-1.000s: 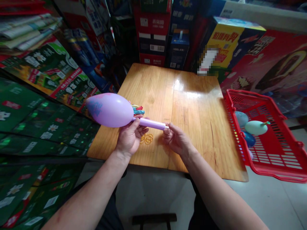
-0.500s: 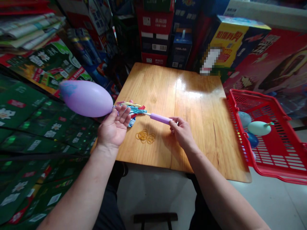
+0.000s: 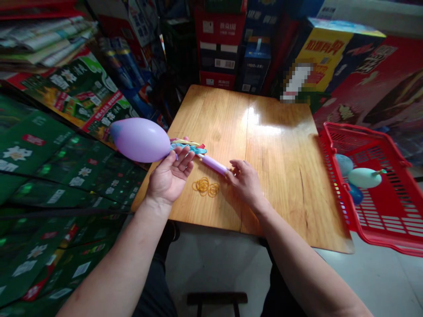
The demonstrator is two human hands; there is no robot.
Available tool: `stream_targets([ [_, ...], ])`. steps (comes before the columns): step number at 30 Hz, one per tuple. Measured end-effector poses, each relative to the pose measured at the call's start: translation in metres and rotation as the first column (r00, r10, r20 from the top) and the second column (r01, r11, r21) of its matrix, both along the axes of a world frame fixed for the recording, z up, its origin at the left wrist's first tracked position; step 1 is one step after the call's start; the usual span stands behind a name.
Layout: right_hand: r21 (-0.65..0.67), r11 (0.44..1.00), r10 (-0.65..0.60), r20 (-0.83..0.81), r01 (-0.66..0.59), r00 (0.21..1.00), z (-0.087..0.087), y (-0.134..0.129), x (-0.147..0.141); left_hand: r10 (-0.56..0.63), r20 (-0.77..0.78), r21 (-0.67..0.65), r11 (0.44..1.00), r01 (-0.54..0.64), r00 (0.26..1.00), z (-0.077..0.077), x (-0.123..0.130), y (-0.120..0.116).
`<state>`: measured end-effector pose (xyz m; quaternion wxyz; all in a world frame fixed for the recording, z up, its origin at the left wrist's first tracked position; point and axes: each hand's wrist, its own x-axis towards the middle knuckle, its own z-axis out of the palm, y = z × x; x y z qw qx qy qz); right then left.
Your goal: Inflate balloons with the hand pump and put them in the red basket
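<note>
Head view looks down on a wooden desk [image 3: 271, 198] with both forearms reaching over its near edge. The left hand [image 3: 170, 174] is turned palm up with its fingers loosely curved, and a blown-up lilac balloon [image 3: 140, 140] sits at the thumb side of the hand, clear of the desk and out past the desk's left edge. The neck of the balloon is hidden behind the hand, so how firmly it is gripped cannot be told. Just past the fingertips lies a small bunch of flat, colored balloons [image 3: 188, 147] in yellow, blue and red. The right hand [image 3: 246, 182] is closed around the near end of a purple balloon pump [image 3: 214, 164], which slants across toward the left hand, its thin tip reaching the flat balloons.

Below the pump, between the two hands, a small heap of yellow rubber bands [image 3: 205, 187] lies on the desk. To the right, a red plastic basket [image 3: 343, 132] sits tilted against the desk's edge, holding a pale green balloon [image 3: 364, 178], a pale blue balloon [image 3: 343, 164] and a dark blue balloon [image 3: 356, 194]. Printed cartons [image 3: 218, 53] are stacked behind the desk and along its left side.
</note>
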<state>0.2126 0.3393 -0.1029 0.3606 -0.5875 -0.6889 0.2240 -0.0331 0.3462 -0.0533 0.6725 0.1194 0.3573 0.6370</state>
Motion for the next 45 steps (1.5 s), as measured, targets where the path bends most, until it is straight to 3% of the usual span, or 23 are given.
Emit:
stream_targets([
  [5, 0.107, 0.994, -0.026, 0.014, 0.024, 1.000, -0.001, -0.002, 0.003, -0.065, 0.009, 0.041, 0.997, 0.065, 0.998, -0.004, 0.004, -0.005],
  [9, 0.199, 0.979, -0.034, -0.079, 0.049, 0.996, 0.014, -0.020, 0.003, -0.102, 0.001, 0.077, 0.992, 0.101, 0.995, -0.007, 0.005, -0.012],
  [11, 0.172, 0.984, -0.018, -0.156, 0.046, 0.988, 0.026, -0.036, -0.003, -0.122, 0.000, 0.091, 0.988, 0.122, 0.993, -0.006, 0.010, -0.019],
  [13, 0.066, 0.998, 0.006, -0.276, 0.012, 0.961, 0.039, -0.057, -0.014, -0.153, 0.005, 0.099, 0.983, 0.152, 0.988, -0.004, 0.018, -0.031],
  [15, -0.101, 0.993, 0.002, -0.475, -0.056, 0.880, 0.049, -0.079, -0.028, -0.188, 0.020, 0.100, 0.978, 0.185, 0.982, 0.000, 0.030, -0.049],
  [18, -0.311, 0.936, -0.099, -0.682, -0.165, 0.724, 0.061, -0.111, -0.046, -0.218, 0.053, 0.092, 0.973, 0.212, 0.975, 0.006, 0.048, -0.087],
  [21, -0.400, 0.886, -0.209, -0.794, -0.233, 0.570, 0.071, -0.143, -0.056, -0.243, 0.072, 0.049, 0.970, 0.240, 0.967, 0.012, 0.062, -0.134],
  [24, -0.424, 0.871, -0.262, -0.829, -0.249, 0.495, 0.083, -0.176, -0.058, -0.260, 0.072, 0.019, 0.966, 0.259, 0.963, 0.019, 0.072, -0.179],
  [28, -0.427, 0.878, -0.284, -0.830, -0.219, 0.480, 0.102, -0.221, -0.057, -0.237, 0.085, 0.008, 0.971, 0.238, 0.968, 0.031, 0.080, -0.228],
  [33, -0.381, 0.914, -0.281, -0.840, -0.137, 0.464, 0.117, -0.268, -0.056, -0.208, 0.094, -0.003, 0.978, 0.209, 0.974, 0.047, 0.085, -0.270],
  [38, -0.331, 0.942, -0.245, -0.788, -0.052, 0.565, 0.115, -0.296, -0.057, -0.144, 0.111, -0.017, 0.989, 0.147, 0.983, 0.059, 0.087, -0.296],
  [45, -0.323, 0.928, -0.182, -0.827, -0.185, 0.531, 0.121, -0.314, -0.060, -0.169, -0.042, 0.022, 0.985, 0.170, 0.985, 0.062, 0.087, -0.319],
])
